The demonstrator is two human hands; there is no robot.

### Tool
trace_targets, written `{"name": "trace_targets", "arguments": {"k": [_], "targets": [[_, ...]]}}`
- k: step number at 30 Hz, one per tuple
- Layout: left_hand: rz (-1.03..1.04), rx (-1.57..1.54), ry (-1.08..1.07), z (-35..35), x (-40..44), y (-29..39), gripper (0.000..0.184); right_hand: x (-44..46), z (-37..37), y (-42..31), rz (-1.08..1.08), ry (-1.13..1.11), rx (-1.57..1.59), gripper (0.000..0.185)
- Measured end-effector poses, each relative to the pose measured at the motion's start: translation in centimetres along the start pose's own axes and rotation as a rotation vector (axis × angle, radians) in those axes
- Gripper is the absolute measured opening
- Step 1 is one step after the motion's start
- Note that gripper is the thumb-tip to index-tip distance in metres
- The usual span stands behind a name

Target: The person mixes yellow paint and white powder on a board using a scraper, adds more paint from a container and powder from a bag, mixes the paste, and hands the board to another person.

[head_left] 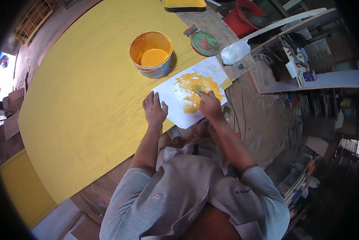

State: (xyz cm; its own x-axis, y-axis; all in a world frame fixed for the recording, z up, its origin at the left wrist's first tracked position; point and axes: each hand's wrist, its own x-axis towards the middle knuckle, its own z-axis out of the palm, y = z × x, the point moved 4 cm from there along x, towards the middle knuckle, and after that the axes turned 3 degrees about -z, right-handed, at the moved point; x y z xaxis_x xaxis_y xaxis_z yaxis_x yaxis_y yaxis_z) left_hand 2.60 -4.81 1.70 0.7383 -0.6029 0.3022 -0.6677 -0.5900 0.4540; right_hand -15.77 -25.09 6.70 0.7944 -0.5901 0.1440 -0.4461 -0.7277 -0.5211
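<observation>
A white board (169,95) lies on the large yellow panel (83,96), with orange-yellow paint (190,107) spread over its middle. My left hand (154,109) rests on the board's left edge, fingers apart and holding nothing. At the right part of the paint is my right hand (210,105), its fingers curled with the index finger pointing to the paint; what it holds, if anything, is too small to make out. Behind the board stands an open bucket (155,72) with orange-yellow paint inside.
A round green and red lid (205,43) and a white plastic bag (235,52) lie behind the board. Farther back are a red bucket (241,19) and a yellow paint tray (184,4). A wooden frame (327,82) with tools is at the right.
</observation>
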Motion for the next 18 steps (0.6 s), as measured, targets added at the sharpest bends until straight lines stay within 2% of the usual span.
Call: {"name": "trace_targets", "arguments": {"k": [5,8,13,18], "targets": [[0.018,-0.013,0.015,0.0,-0.1,0.0,0.053,-0.8,2.5,0.1,0.021,-0.100,-0.061,0.037],[0.015,-0.007,0.015,0.0,0.1,0.0,0.053,-1.6,0.3,-0.7,0.049,-0.177,-0.081,0.037],[0.018,-0.003,0.023,-0.1,-0.1,0.2,0.053,0.3,1.4,-0.2,0.050,-0.087,-0.030,0.037],[0.025,-0.022,0.035,-0.3,0.0,0.3,0.051,-1.2,3.0,-0.6,0.055,-0.192,-0.061,0.039]]}}
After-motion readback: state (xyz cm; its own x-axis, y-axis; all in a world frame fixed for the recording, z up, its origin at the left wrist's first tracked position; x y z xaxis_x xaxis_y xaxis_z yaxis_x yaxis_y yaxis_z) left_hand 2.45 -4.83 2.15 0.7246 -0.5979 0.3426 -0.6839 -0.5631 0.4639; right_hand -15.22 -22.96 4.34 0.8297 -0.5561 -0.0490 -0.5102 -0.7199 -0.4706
